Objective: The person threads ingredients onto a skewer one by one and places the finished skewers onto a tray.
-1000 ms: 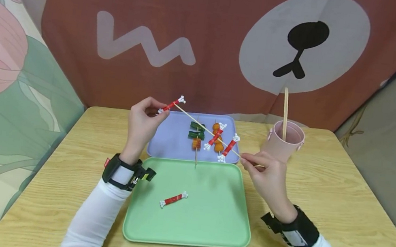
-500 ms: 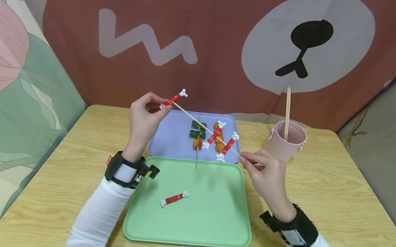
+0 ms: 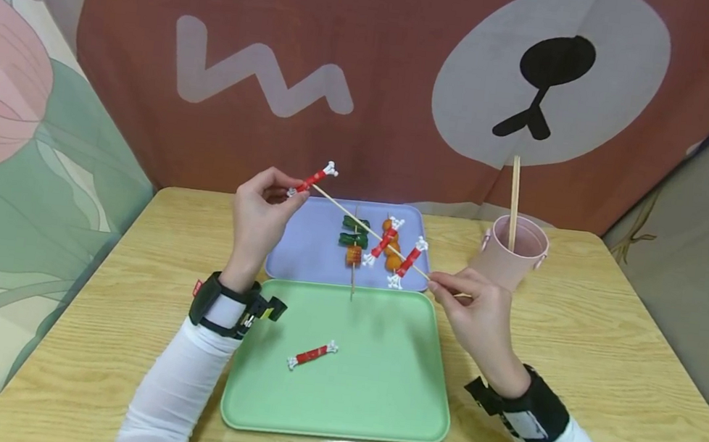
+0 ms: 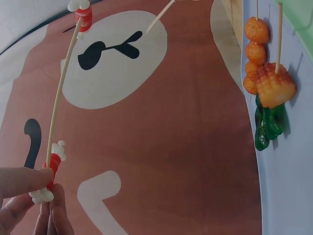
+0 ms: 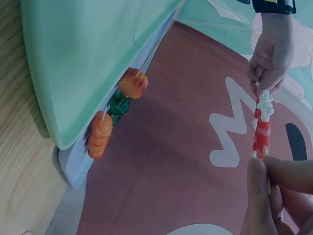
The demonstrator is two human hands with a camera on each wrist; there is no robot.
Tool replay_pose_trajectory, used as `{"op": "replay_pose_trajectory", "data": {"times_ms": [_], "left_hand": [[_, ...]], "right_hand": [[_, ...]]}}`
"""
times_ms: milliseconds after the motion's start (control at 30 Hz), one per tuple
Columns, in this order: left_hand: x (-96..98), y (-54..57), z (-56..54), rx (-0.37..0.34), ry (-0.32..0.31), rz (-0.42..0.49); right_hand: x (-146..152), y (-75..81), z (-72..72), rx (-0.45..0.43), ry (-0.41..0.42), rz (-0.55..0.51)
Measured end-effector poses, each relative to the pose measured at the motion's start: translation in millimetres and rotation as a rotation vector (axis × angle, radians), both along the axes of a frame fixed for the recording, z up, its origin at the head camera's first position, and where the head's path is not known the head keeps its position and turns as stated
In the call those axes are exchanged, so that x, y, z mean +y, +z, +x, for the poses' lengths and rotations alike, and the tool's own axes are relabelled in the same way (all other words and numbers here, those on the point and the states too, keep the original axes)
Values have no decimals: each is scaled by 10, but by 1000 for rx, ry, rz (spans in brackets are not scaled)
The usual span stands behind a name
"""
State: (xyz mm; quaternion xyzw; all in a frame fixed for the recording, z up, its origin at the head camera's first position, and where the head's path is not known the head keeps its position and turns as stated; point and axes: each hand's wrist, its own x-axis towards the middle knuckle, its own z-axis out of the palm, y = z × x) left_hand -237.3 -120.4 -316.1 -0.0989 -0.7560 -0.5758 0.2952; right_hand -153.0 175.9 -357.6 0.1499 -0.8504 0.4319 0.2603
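Note:
My left hand [image 3: 259,221] pinches a red bone-shaped piece with white knobbed ends [image 3: 316,178] between thumb and fingers. Against its middle lies the far end of a thin wooden skewer [image 3: 342,210]; how deep it passes in, I cannot tell. The skewer slants down to my right hand [image 3: 481,319], whose thumb and fingertips pinch its near end. Two similar red pieces, one [image 3: 385,241] mid-stick and another [image 3: 411,260] closer to the right hand, are threaded crosswise on it. A fourth red piece [image 3: 312,355] lies on the green tray [image 3: 373,405].
Behind the green tray is a lilac tray [image 3: 302,244]. It bears a skewer of green pieces [image 3: 353,240] with an orange corn-like chunk [image 3: 353,255], and one of orange balls [image 3: 393,262]. A pink bucket [image 3: 503,263] with wooden sticks [image 3: 514,195] stands at back right.
Both hands stay nearly in place. The left hand and its red piece have risen slightly compared with a second ago; the view has shifted a little too.

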Motion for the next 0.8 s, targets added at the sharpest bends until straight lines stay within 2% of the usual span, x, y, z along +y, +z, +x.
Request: {"op": "replay_pose_trajectory", "data": {"times_ms": [200,433,600,800], "left_hand": [[29,-35,-13,12,7,5],[52,-55,0,34,29,-71],[60,-69,14,45,34,-43],[91,-79,33,97,50,-17]], "right_hand": [[12,7,18,-2,-18,32],[33,23,67,36,-60,78],[25,41,106,50,-59,72],[16,55,127,30,-64,73]]}}
